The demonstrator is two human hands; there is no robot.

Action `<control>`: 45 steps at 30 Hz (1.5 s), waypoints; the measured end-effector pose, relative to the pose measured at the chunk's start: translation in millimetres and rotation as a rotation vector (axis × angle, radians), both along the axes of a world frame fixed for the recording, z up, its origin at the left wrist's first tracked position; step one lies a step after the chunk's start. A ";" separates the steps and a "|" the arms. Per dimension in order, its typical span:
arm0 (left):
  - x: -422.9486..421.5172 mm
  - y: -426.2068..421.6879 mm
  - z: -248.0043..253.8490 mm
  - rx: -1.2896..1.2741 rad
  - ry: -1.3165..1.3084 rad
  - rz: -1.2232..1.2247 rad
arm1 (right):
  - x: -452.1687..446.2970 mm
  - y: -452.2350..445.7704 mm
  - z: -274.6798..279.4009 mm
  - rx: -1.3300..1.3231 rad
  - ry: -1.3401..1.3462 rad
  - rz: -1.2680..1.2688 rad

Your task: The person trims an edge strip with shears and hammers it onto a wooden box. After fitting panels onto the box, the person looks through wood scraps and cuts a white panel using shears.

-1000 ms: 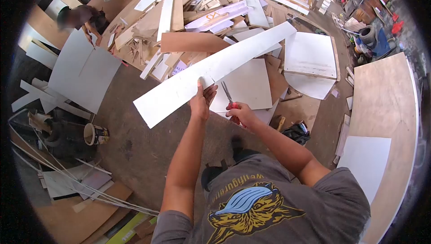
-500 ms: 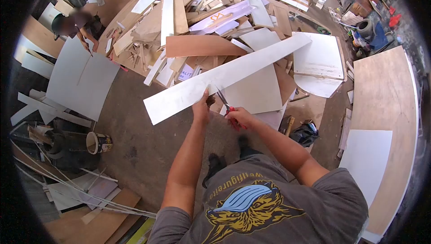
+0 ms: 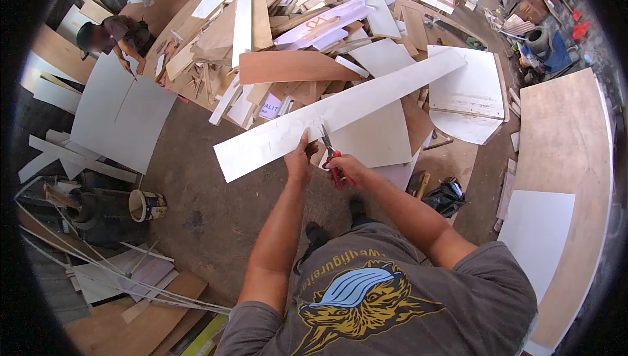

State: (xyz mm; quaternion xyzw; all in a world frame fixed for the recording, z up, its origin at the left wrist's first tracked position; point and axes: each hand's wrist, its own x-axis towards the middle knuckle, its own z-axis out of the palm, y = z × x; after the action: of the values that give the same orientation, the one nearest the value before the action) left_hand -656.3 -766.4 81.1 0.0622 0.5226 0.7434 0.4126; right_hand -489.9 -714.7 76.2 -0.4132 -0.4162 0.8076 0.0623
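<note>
A long white strip of sheet [image 3: 379,95] stretches diagonally across the middle of the head view, with dark smudges near its centre. My left hand [image 3: 300,158] is closed on its near edge, thumb on top and fingers underneath. Just to the right, my right hand [image 3: 348,171] grips a pair of red-handled snips [image 3: 337,162]. The blades of the snips point up and reach over the strip's near edge, close to my left thumb. Whether they bite into the sheet is hard to make out.
Beyond the strip, a table bears a heap of wood offcuts [image 3: 261,19]. A white-topped panel [image 3: 464,84] lies at right. A person [image 3: 121,38] leans over a large white sheet [image 3: 118,120] at left. A bucket [image 3: 147,205] stands on the floor; a plywood sheet [image 3: 562,127] lies far right.
The strip and both hands have shifted slightly right in view. The snips have turned more upright, with their blades over the strip's edge. The other person's head and arms have moved a little.
</note>
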 end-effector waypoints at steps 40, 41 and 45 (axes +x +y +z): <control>21.0 -19.2 0.6 -0.046 -0.081 -0.106 | 15.0 -0.4 2.1 -0.009 -0.030 0.054; 19.7 -21.1 -5.2 -0.052 -0.068 -0.099 | 15.2 -2.9 1.3 0.005 -0.039 0.062; 20.2 -17.5 -16.0 0.009 -0.084 -0.037 | 12.8 -5.7 -6.6 0.047 -0.070 0.089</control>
State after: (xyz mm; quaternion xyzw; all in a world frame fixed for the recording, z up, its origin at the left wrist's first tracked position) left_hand -636.1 -783.9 65.1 0.0425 0.5002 0.7401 0.4475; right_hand -477.1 -720.4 69.6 -0.4205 -0.4548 0.7848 0.0214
